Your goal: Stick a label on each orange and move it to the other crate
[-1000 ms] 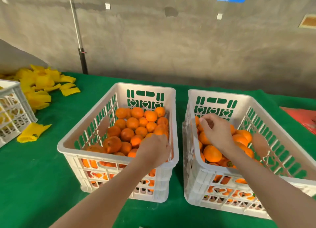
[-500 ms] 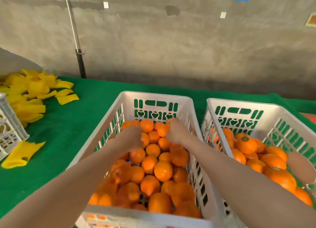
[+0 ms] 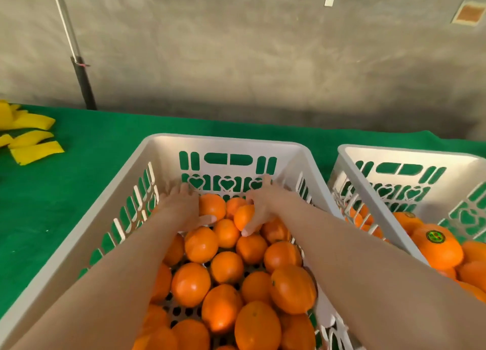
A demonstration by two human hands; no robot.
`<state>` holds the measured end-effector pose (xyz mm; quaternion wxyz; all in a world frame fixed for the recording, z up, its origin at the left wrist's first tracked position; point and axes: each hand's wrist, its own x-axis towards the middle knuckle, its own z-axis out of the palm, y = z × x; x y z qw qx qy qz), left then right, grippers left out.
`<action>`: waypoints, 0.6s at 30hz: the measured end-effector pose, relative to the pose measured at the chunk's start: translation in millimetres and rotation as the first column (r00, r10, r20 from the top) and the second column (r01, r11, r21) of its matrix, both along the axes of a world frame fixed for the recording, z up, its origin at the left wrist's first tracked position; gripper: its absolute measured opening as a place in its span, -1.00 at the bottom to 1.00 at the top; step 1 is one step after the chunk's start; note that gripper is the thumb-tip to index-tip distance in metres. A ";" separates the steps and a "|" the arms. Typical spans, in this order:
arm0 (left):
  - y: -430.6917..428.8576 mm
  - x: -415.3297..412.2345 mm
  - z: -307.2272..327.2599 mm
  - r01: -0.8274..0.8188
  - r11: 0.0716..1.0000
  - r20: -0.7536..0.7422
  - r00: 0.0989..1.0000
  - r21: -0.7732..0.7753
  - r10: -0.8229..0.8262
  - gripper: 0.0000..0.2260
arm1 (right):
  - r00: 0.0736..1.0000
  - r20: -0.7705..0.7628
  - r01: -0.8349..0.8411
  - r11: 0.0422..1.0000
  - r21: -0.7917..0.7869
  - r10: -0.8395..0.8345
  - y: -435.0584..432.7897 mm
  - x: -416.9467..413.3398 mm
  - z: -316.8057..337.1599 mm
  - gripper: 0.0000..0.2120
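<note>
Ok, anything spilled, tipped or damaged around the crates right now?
Nothing stands out. The left crate and right crate sit upright on the green cloth, oranges inside; the left hand and right hand reach into the left crate. Only yellow scraps lie loose, far left.

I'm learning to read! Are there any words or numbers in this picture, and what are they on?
Round green label on an orange in the right crate: too small and blurred to read.
Brown plaque on the wall: blurred, unreadable.
No text can be read anywhere.
</note>
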<state>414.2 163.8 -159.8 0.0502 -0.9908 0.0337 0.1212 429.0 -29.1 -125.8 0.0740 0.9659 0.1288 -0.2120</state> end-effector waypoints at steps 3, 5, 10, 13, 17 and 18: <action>3.4 14.7 -7.5 -0.038 0.999 -0.033 0.999 0.024 0.039 -0.10 | 0.997 -0.037 0.073 0.997 -0.004 -0.073 1.4 5.2 -7.7 -0.01; 3.3 18.5 -10.8 -0.044 0.998 -0.042 0.998 0.049 0.046 -0.06 | 0.985 -0.092 0.154 0.986 0.055 -0.149 2.2 4.6 -11.8 0.01; 2.6 6.4 -7.7 0.034 0.998 0.091 0.995 0.047 -0.038 -0.16 | 0.980 -0.055 0.198 0.973 0.118 -0.193 10.4 -6.0 -13.5 -0.04; -3.1 -3.9 15.5 0.061 0.996 0.148 0.988 -0.064 -0.051 -0.44 | 0.996 0.065 0.052 0.998 0.027 -0.054 23.6 -18.4 -1.7 -0.18; -7.8 -26.2 63.3 0.097 0.995 -0.071 0.993 -0.020 -0.098 -0.51 | 0.993 -0.114 -0.035 0.999 0.021 0.037 34.3 -45.5 44.1 -0.14; -8.0 -37.5 71.6 0.104 0.995 -0.160 0.982 -0.010 -0.104 -0.51 | 0.982 -0.165 -0.092 0.996 -0.011 0.089 31.7 -56.9 57.3 -0.09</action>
